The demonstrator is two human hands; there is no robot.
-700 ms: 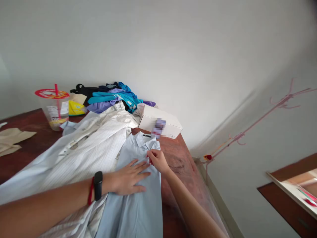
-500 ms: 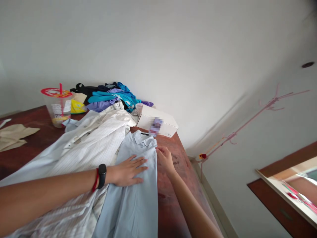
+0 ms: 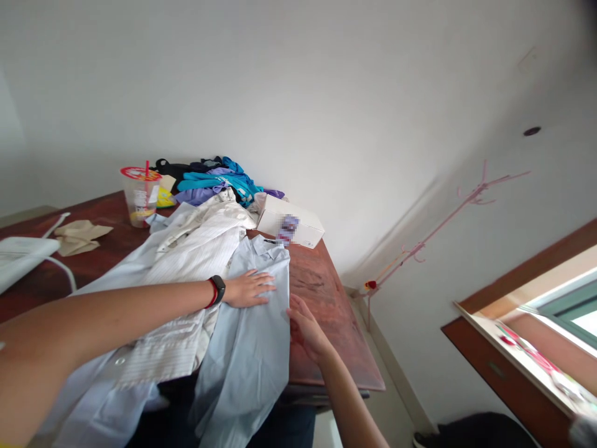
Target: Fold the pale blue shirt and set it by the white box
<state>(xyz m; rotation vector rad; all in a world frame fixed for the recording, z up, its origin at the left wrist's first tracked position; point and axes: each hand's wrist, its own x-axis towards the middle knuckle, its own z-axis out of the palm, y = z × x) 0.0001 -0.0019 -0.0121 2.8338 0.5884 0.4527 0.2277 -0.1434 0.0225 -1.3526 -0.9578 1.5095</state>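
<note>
A light blue collared shirt (image 3: pixel 254 348), folded lengthwise, lies with its collar toward the wall and its lower part hanging over the table's near edge. My left hand (image 3: pixel 249 289) rests flat on its upper part with the fingers spread. At the shirt's right edge is my right hand (image 3: pixel 308 326), its fingers loosely bent and apart, the fingertips touching the cloth edge. Left of the shirt, a white striped shirt (image 3: pixel 200 249) lies on more pale blue cloth (image 3: pixel 112 274), partly under my left forearm.
On the reddish-brown table (image 3: pixel 317 280) stand a white box (image 3: pixel 298 227) and a plastic cup with straw (image 3: pixel 140 199). Behind is a pile of clothes (image 3: pixel 224 180). Brown paper (image 3: pixel 81 236) and a white device (image 3: pixel 23 255) lie left. A pink coat stand (image 3: pixel 429 236) is right.
My right hand has slid down the shirt's right edge toward me, its pinch loosening. The left hand stays flat on the shirt. The view has shifted, showing the table's near edge.
</note>
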